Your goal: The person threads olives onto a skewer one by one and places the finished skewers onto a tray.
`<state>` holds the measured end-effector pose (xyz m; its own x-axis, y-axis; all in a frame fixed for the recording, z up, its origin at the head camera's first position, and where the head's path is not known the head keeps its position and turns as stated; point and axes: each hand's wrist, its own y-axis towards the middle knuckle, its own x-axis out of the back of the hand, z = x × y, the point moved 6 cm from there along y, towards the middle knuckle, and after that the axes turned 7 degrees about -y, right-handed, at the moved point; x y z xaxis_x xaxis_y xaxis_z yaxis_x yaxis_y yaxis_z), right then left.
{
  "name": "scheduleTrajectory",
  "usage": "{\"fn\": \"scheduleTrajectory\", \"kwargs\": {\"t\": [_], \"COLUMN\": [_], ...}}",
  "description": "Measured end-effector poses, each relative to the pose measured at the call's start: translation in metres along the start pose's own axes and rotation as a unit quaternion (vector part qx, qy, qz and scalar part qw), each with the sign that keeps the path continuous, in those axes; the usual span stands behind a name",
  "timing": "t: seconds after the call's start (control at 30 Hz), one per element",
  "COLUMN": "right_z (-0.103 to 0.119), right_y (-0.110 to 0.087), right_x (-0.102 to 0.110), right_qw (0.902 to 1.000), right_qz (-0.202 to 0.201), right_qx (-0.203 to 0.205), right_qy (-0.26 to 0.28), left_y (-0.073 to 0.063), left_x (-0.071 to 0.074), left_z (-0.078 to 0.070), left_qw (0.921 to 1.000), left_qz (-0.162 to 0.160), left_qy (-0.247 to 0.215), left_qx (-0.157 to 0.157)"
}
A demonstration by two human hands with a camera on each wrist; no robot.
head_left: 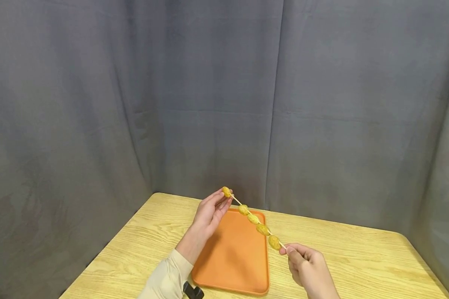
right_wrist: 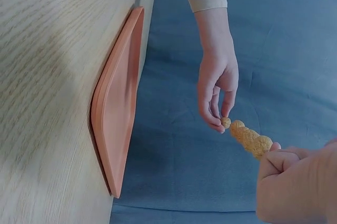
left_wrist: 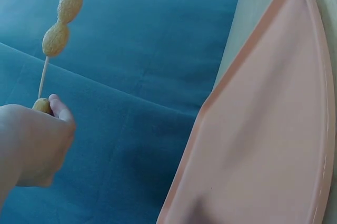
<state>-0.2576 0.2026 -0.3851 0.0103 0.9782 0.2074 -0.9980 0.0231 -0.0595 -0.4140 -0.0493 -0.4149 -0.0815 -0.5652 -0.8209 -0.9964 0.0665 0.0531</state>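
In the head view a thin wooden skewer (head_left: 237, 200) is held slantwise above the orange tray (head_left: 232, 253), with several yellow-brown, oval food balls (head_left: 262, 229) threaded along it. My right hand (head_left: 309, 265) pinches its lower right end between thumb and fingers, just below the nearest ball. At the upper left end, my left hand (head_left: 209, 211) pinches a single ball (head_left: 226, 192) that sits at the skewer's tip. A stretch of bare stick separates this ball from the others. In the left wrist view, the left hand (left_wrist: 39, 142) partly hides that end ball (left_wrist: 42, 106).
Under the tray is a light wood-grain table (head_left: 359, 257). Grey curtains (head_left: 217, 104) hang behind the table and along its sides. A black strap piece (head_left: 193, 290) shows at the left sleeve (head_left: 168, 276).
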Motion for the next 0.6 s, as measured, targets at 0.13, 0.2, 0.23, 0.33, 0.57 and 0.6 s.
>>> {"fn": "scheduleTrajectory", "kwargs": {"t": [0.13,0.2,0.23,0.33,0.57,0.6], "right_z": [0.000,0.001,0.001,0.002,0.009,0.010], "right_y": [-0.002,-0.003,-0.003,-0.005,-0.008,-0.008], "right_x": [0.001,0.001,0.002,0.003,0.005,0.005], "right_qw": [0.9999,0.9999,0.9998,0.9995,0.9982,0.9980], "right_qz": [-0.003,-0.006,-0.007,-0.010,-0.014,-0.014], "right_qx": [0.003,0.005,0.006,0.010,0.026,0.027], "right_qy": [-0.009,-0.015,-0.017,-0.026,-0.053,-0.055], "left_y": [-0.001,-0.002,-0.003,-0.005,-0.011,-0.011], "left_x": [-0.001,-0.003,-0.004,-0.010,-0.020,-0.020], "left_z": [0.000,0.000,0.001,0.001,0.003,0.003], "left_qw": [0.9999,0.9998,0.9997,0.9991,0.9978,0.9978], "left_qz": [0.003,0.009,0.012,0.024,0.036,0.036], "left_qy": [0.009,0.012,0.015,0.022,0.042,0.042], "left_qx": [-0.007,-0.013,-0.018,-0.028,-0.037,-0.037]}}
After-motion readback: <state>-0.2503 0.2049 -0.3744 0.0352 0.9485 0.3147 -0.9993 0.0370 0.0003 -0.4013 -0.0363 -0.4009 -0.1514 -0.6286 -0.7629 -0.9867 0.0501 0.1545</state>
